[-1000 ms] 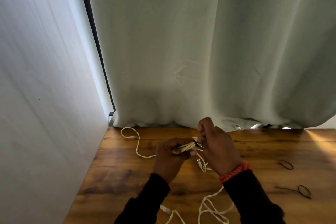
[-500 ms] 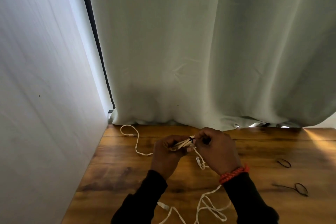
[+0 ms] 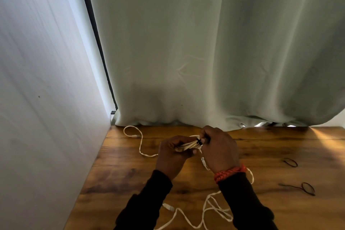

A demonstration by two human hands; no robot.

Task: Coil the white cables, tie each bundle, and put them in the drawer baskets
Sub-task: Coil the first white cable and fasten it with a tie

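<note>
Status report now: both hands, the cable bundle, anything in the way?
Left hand grips coiled bundle. Right hand pinches black tie. Loose cable on table; no drawer visible.

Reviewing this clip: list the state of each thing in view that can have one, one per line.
Coiled bundle: held off the table, black tie round one end.
Left hand: grips the bundle.
Right hand: pinches the tie.
Loose white cables: uncoiled on the table.
Spare black ties: lying unused.

Pale cable, dark bands, warm wood

White cable bundle (image 3: 188,145) with black tie (image 3: 199,141); orange bracelet (image 3: 230,172); black sleeves (image 3: 244,203); brown streaked bench (image 3: 121,173); grey-green curtain (image 3: 205,52).
</note>
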